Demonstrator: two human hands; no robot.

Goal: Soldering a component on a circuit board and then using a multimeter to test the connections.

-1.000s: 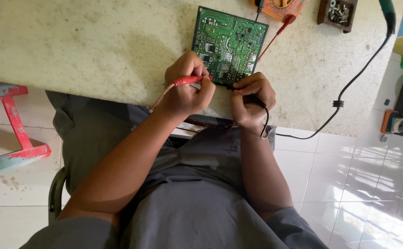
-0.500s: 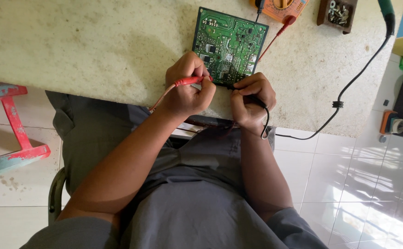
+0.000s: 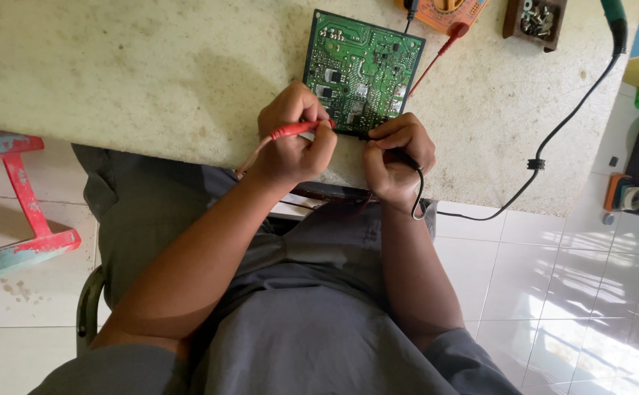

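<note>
I see the green circuit board (image 3: 363,69) lying flat on the pale worktop (image 3: 114,66), at 12 o'clock from both hands, its near edge just beyond the knuckles. My left hand (image 3: 294,139) is closed around the red probe (image 3: 297,131), long axis running 9-to-3, tip at the board's near edge. My right hand (image 3: 398,157) is closed on the black probe (image 3: 378,139), tip pointing toward 9, both equally near.

Rough, speckled stone worktop (image 3: 151,66); glossy green circuit board (image 3: 363,66); shiny floor tiles (image 3: 568,292).

Head view — steeply downward, close
</note>
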